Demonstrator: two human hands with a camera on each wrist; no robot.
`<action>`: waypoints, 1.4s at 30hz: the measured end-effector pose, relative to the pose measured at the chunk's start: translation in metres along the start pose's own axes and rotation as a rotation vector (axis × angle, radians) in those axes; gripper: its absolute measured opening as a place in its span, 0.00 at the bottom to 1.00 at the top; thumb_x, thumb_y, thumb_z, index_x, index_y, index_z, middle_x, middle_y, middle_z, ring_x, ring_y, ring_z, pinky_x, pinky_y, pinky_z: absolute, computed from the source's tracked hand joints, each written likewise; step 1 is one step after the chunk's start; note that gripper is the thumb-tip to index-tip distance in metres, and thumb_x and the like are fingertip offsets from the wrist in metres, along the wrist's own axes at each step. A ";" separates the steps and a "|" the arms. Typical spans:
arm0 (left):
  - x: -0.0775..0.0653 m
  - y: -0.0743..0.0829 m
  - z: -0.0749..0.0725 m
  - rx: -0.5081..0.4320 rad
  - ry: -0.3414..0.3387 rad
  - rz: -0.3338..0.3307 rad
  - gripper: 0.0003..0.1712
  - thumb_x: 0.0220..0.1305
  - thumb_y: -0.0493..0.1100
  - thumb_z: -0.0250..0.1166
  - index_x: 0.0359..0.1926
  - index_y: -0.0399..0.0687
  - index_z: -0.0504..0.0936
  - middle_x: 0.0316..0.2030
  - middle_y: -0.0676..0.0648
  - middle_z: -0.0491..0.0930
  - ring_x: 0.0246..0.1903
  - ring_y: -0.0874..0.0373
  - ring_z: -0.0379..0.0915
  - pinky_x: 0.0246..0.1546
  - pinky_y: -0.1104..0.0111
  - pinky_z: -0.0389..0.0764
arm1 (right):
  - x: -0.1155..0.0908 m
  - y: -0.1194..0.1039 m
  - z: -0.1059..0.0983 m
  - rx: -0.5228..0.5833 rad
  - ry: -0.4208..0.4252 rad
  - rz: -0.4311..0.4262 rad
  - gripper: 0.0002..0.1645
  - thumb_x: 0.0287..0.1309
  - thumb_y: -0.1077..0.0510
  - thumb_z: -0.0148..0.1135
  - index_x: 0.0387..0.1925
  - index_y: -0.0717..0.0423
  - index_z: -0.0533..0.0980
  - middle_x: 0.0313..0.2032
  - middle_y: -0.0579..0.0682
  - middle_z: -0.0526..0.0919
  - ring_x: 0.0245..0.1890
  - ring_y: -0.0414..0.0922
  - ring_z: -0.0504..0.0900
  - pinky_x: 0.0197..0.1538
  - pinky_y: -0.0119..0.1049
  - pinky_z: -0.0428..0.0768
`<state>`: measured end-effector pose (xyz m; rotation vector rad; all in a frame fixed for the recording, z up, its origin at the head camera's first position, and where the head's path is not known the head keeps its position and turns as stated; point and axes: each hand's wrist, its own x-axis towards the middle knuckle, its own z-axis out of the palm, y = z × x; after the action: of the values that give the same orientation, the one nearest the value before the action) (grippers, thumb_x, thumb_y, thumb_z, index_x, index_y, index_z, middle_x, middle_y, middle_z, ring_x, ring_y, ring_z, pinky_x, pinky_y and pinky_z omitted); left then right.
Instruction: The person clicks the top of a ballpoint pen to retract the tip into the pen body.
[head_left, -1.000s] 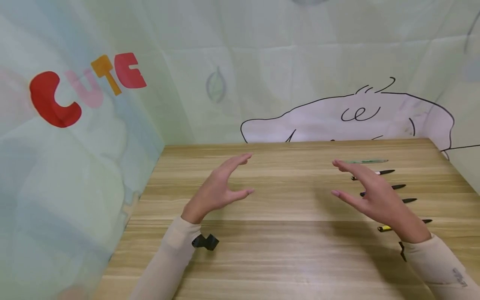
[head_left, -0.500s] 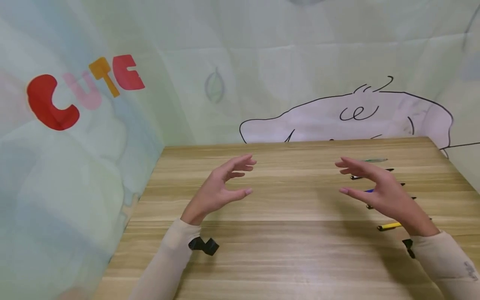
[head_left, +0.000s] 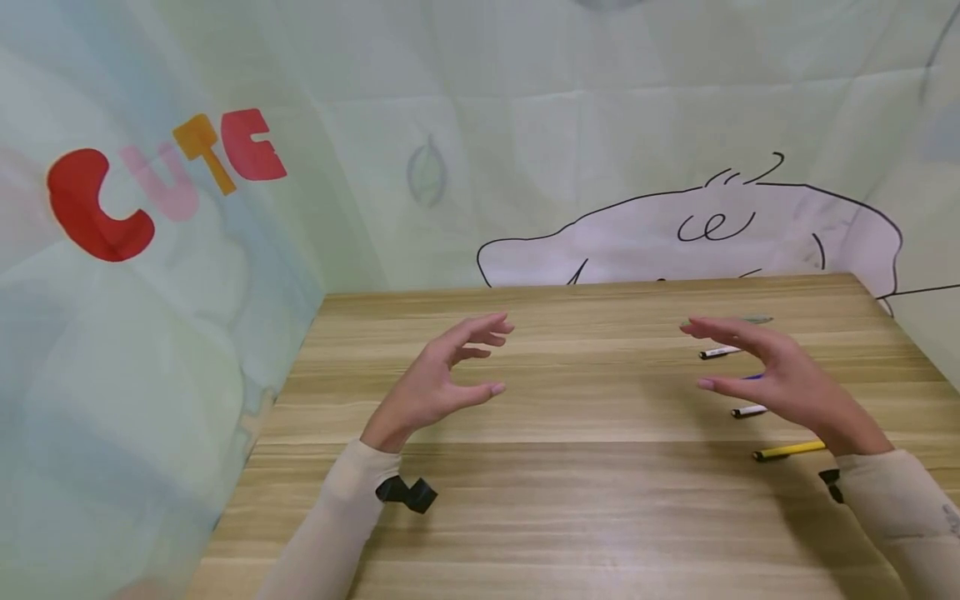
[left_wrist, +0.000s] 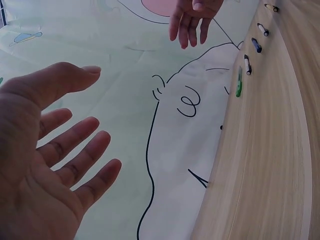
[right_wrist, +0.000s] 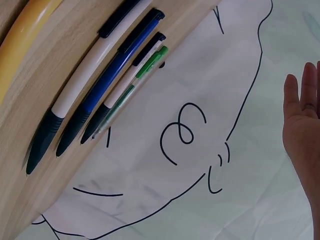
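My left hand [head_left: 431, 377] hovers over the left middle of the table, thumb apart from the bent fingers, holding nothing. Its palm [left_wrist: 42, 195] fills the lower left of the left wrist view. My right hand [head_left: 787, 379] hangs over a column of several pens at the right, also holding nothing, and hides parts of them. From back to front lie a clear green pen [head_left: 757, 318], a white pen [head_left: 717, 353], a blue pen [head_left: 756, 377], a second white pen [head_left: 748, 412] and a yellow pen [head_left: 791, 450]. In the right wrist view the blue pen [right_wrist: 112, 72] has a black grip.
The wood-grain table [head_left: 570, 500] meets a printed cloth backdrop [head_left: 585, 150] at its far edge. Another cloth with the letters CUTE stands along the left side. A small black device [head_left: 408, 493] is strapped at the left cuff.
My right hand has drawn to the right and slightly back, uncovering more of the yellow pen and the front white pen. The left hand stays nearly in place, its lower fingers now showing apart.
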<state>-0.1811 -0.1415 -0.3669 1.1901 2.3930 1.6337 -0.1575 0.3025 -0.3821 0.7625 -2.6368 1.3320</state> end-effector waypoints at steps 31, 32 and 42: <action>-0.005 0.014 -0.002 0.021 -0.015 -0.026 0.46 0.55 0.26 0.74 0.74 0.41 0.65 0.65 0.42 0.72 0.62 0.45 0.70 0.63 0.42 0.73 | 0.004 0.040 -0.028 0.000 -0.057 0.097 0.45 0.58 0.64 0.73 0.74 0.43 0.66 0.63 0.50 0.80 0.68 0.28 0.68 0.59 0.15 0.65; -0.005 0.018 -0.002 0.017 -0.016 -0.027 0.46 0.55 0.26 0.73 0.73 0.40 0.65 0.65 0.41 0.72 0.62 0.44 0.70 0.63 0.41 0.73 | 0.004 0.041 -0.029 -0.001 -0.060 0.101 0.45 0.59 0.64 0.72 0.74 0.42 0.66 0.64 0.49 0.80 0.68 0.27 0.67 0.59 0.15 0.65; -0.006 0.028 -0.004 0.009 -0.018 -0.043 0.45 0.56 0.26 0.73 0.73 0.40 0.65 0.65 0.43 0.72 0.63 0.46 0.70 0.64 0.46 0.73 | 0.008 0.056 -0.037 -0.010 -0.069 0.125 0.43 0.61 0.61 0.71 0.74 0.41 0.65 0.65 0.46 0.78 0.69 0.25 0.64 0.57 0.13 0.64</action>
<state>-0.1626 -0.1433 -0.3449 1.1414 2.4008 1.5946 -0.1959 0.3558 -0.3978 0.6641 -2.7847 1.3438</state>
